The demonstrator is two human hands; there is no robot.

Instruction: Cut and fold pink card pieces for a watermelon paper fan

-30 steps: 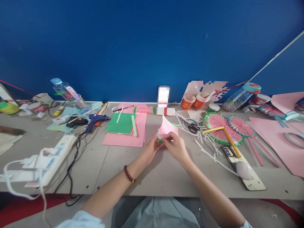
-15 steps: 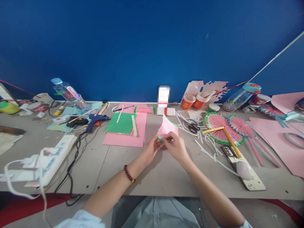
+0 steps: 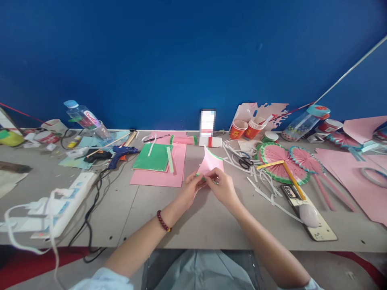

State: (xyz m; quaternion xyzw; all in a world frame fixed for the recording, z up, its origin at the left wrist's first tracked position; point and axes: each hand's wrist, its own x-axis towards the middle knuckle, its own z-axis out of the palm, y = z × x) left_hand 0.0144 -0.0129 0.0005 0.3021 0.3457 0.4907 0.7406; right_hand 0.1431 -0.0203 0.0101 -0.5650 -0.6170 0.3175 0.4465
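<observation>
Pinching | green-edged pink paper (image 3: pixel 211 162) is clamped by left hand (image 3: pixel 193 187) and right hand (image 3: pixel 223 186) | its near edge is partly hidden

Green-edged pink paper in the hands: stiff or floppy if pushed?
Probably flexible: the pink paper shows curved edges. Likely light, since it looks thin. May crease where the left hand and right hand grip its near edge.
</observation>
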